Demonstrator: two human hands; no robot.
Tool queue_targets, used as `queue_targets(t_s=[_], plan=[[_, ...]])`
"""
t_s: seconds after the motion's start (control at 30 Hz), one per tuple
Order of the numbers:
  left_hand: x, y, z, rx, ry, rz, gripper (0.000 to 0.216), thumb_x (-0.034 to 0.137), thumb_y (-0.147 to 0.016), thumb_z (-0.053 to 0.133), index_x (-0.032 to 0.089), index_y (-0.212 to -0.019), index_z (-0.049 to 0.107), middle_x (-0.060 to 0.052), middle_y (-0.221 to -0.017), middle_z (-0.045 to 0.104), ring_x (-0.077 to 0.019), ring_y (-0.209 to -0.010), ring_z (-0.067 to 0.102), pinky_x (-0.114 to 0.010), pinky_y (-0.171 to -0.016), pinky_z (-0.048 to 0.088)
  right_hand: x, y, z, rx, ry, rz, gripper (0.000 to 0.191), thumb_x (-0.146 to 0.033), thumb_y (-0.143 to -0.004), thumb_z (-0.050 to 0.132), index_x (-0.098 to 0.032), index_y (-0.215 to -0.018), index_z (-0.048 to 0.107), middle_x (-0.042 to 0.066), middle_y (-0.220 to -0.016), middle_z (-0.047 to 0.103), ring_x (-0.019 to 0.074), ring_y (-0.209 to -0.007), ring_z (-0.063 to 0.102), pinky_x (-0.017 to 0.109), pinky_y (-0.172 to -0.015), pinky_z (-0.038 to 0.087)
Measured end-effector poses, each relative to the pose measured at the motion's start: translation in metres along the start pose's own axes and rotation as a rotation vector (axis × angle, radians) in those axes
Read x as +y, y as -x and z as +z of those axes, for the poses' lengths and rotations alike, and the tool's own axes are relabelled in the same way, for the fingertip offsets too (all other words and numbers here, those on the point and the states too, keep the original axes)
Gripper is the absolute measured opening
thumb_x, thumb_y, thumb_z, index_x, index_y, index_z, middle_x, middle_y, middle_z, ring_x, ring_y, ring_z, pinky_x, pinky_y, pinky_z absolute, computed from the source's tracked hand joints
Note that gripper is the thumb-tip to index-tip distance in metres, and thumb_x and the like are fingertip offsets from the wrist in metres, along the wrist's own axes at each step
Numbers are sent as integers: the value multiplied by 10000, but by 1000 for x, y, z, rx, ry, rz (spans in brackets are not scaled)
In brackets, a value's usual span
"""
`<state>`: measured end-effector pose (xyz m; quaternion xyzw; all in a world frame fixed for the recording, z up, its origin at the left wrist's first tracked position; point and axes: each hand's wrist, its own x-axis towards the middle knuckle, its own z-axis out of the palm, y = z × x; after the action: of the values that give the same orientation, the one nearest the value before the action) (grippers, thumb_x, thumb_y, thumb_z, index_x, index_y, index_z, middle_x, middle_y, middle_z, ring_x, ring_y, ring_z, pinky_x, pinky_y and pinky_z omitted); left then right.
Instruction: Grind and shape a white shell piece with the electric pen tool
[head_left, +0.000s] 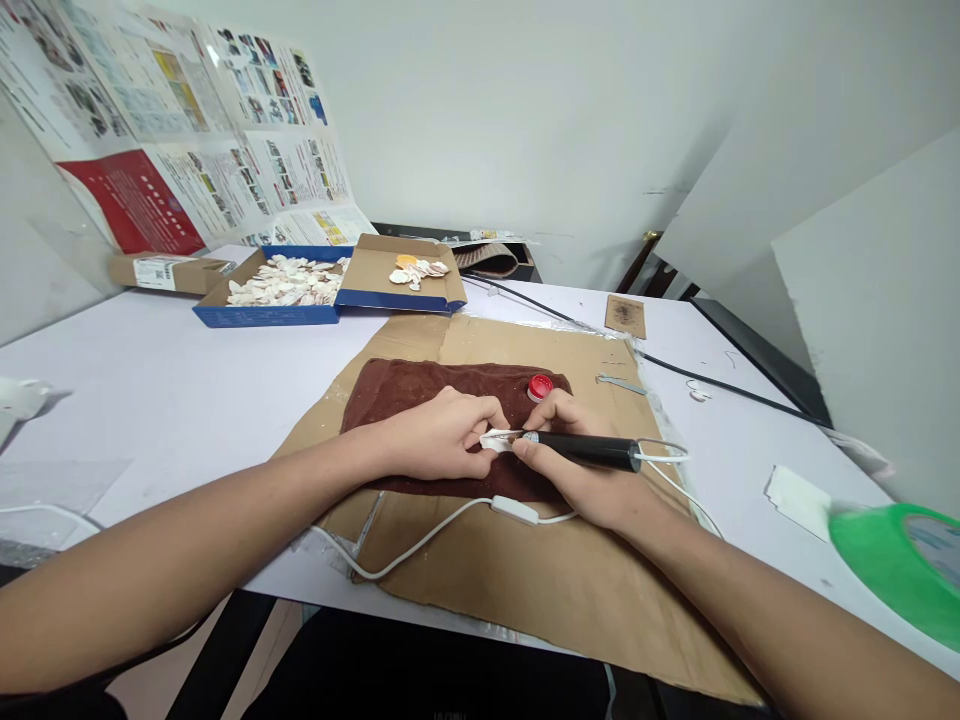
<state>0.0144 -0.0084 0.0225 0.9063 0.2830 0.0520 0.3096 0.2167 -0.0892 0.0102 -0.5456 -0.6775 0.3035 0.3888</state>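
Observation:
My left hand pinches a small, flat white piece between thumb and fingers, over a folded brown cloth. My right hand grips a pen-like electric tool with a black handle and a white cord at its back end. The tool's thin tip points left and meets the white piece; whether it presses into it I cannot tell. Just beyond my right fingers, a small round red container stands on the cloth. A white inline switch on a cord lies at the cloth's near edge.
Cardboard lies beneath the cloth. At back left, a blue-edged box holds many white pieces; more lie on its flap. Grey tweezers, a black cable, white paper and green tape are to the right.

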Motion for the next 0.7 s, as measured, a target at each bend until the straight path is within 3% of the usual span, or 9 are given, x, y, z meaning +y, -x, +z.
queue_targets(t_s=[0.33, 0.7], plan=[[4, 0, -2, -19, -4, 2, 212, 148, -776, 616, 200, -981, 622, 70, -709, 567, -140, -645, 542, -288, -688, 393, 2, 0, 0, 10, -5, -7, 228, -380, -867, 695, -253, -791, 521, -18, -741, 567, 175, -690, 510, 322, -641, 384], [6, 2, -3, -28, -31, -1, 210, 153, -806, 601, 203, -1008, 621, 58, -709, 572, -165, -681, 568, -308, -735, 409, 3, 0, 0, 7, -16, 21, 212, -372, -863, 685, -250, -797, 525, -24, -732, 556, 173, -688, 500, 318, -626, 376]])
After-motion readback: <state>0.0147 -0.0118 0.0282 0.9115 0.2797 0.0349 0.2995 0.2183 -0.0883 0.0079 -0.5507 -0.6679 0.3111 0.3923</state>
